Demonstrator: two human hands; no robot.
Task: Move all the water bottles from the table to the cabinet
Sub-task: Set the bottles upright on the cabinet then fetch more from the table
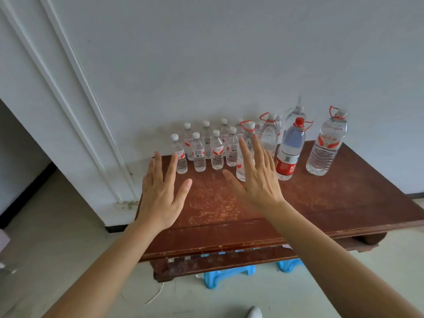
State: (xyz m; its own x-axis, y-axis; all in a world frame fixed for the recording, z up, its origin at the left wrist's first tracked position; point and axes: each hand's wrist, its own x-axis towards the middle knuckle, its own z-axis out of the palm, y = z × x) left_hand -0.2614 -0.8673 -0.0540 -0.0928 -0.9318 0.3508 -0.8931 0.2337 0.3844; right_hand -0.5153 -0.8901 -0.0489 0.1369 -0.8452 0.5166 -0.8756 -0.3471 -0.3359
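Several small clear water bottles (199,152) with white caps stand in two rows at the back left of a worn red-brown wooden table (321,203). To their right stand larger bottles: one with a red cap and red label (289,150), one at the far right (327,145), and others behind. My left hand (160,191) hovers flat over the table's left part, fingers spread, holding nothing. My right hand (257,177) is also spread and empty, partly covering a large bottle (246,136). No cabinet is in view.
A white wall runs behind the table, with a white door frame (68,111) at the left. A blue plastic stool (229,274) sits under the table. The pale floor (57,237) lies in front and to the left.
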